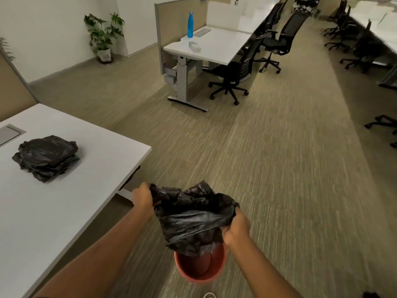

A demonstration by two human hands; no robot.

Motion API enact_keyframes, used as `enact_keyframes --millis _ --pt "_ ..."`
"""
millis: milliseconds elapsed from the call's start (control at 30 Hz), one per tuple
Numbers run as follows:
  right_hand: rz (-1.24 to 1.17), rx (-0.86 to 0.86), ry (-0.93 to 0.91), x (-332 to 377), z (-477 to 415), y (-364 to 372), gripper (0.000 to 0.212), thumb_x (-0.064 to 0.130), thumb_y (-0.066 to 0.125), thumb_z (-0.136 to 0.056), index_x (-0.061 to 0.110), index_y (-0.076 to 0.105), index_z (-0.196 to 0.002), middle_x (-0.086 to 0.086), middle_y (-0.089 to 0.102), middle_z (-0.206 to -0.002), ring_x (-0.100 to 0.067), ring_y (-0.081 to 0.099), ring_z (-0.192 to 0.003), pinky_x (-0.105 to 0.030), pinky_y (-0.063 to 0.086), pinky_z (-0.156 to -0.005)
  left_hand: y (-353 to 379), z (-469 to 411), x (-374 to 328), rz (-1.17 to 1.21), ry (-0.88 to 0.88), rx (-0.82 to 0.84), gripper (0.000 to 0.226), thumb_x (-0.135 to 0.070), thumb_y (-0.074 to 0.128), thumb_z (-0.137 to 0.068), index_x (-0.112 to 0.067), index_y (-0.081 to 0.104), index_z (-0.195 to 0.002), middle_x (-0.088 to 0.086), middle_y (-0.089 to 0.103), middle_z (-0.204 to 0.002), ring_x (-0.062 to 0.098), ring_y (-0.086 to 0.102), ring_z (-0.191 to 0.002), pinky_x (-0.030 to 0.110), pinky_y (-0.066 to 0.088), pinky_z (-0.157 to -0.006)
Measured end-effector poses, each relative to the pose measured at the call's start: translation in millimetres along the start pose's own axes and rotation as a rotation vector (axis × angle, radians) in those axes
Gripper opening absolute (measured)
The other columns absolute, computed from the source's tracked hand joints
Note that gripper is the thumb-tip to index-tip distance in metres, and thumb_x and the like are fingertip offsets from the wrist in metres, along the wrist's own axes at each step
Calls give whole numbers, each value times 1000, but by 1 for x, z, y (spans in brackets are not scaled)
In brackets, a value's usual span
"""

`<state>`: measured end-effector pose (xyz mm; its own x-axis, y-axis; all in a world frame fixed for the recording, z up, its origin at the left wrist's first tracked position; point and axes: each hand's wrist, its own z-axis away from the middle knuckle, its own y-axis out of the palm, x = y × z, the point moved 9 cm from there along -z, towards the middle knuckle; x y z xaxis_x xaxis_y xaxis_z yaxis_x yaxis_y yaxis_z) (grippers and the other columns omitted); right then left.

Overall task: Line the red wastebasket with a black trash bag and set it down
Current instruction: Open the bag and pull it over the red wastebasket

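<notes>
A crumpled black trash bag (191,218) hangs stretched between my two hands. My left hand (142,197) grips its upper left edge, and my right hand (236,227) grips its right edge. The bag's lower end droops into the open mouth of the red wastebasket (200,268), which stands upright on the carpet right below my hands. The basket's far rim is hidden by the bag.
A white desk (64,201) stands at my left with a stack of folded black bags (46,158) on it. Further off are a second desk (214,48) with a blue bottle (190,24), several black office chairs (234,76) and a potted plant (103,35). Open carpet lies ahead.
</notes>
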<state>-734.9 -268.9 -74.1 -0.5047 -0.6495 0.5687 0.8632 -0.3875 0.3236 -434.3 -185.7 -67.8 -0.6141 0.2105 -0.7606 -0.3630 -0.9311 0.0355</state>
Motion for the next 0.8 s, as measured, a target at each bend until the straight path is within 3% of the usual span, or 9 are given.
enact_keyframes --millis 100,167,233,333,433,500,633,700,800 --pt "93 100 30 15 -9 12 21 23 52 -94 8 64 -85 -9 66 -71 -23 62 -62 -32 51 -49 20 20 26 -57 -40 46 35 -23 44 -88 -5 42 -118 16 59 -86 28 62 -67 39 49 -61" --pt "145 187 61 19 -11 25 22 24 54 -94 4 64 -87 -13 65 -75 -26 64 -62 -34 53 -54 25 37 34 -399 119 -2 59 -36 49 -90 -2 29 -134 23 55 -115 36 56 -101 49 48 -89" --pt "170 272 62 22 -11 36 21 22 56 -93 1 62 -91 -19 66 -85 -34 66 -76 -43 56 -70 45 70 41 -690 399 129 82 -58 52 -83 -3 27 -139 21 39 -140 38 39 -127 56 36 -106" --pt "272 367 -20 29 -12 48 18 20 58 -92 4 62 -85 -21 63 -88 -35 64 -86 -51 54 -84 77 117 69 -929 570 401 101 -81 51 -62 -12 33 -134 5 41 -130 22 41 -120 47 43 -99" --pt "458 414 -106 32 -12 50 27 23 58 -93 11 59 -69 -16 55 -79 -30 59 -78 -49 53 -81 100 125 93 -1068 593 528 56 -51 69 -72 -18 54 -115 -3 62 -110 15 60 -100 34 50 -84" --pt "573 417 -178 37 -16 48 31 25 56 -93 11 54 -65 -15 50 -77 -29 54 -76 -55 51 -83 106 120 93 -1052 625 508 20 -20 64 -82 -13 64 -102 4 73 -99 21 68 -94 31 51 -77" --pt "714 404 -458 66 -27 30 13 25 64 -86 14 59 -93 -6 66 -81 -22 65 -81 -42 52 -78 101 100 92 -899 508 444 22 3 55 -82 -14 68 -87 1 71 -85 15 65 -86 28 46 -71" --pt "983 333 -659 77 -39 19 51 17 74 -76 24 46 -118 0 59 -110 -15 57 -107 -34 45 -95 104 90 100 -900 428 496 23 3 55 -83 -17 61 -74 3 66 -75 17 63 -76 32 46 -67" --pt "1591 62 -791 79 -64 7 99 30 80 -66 28 16 -142 -12 24 -148 -32 24 -138 -52 28 -110 108 82 110 -908 373 618 15 4 52 -85 -3 62 -77 10 66 -78 19 62 -77 43 51 -72"
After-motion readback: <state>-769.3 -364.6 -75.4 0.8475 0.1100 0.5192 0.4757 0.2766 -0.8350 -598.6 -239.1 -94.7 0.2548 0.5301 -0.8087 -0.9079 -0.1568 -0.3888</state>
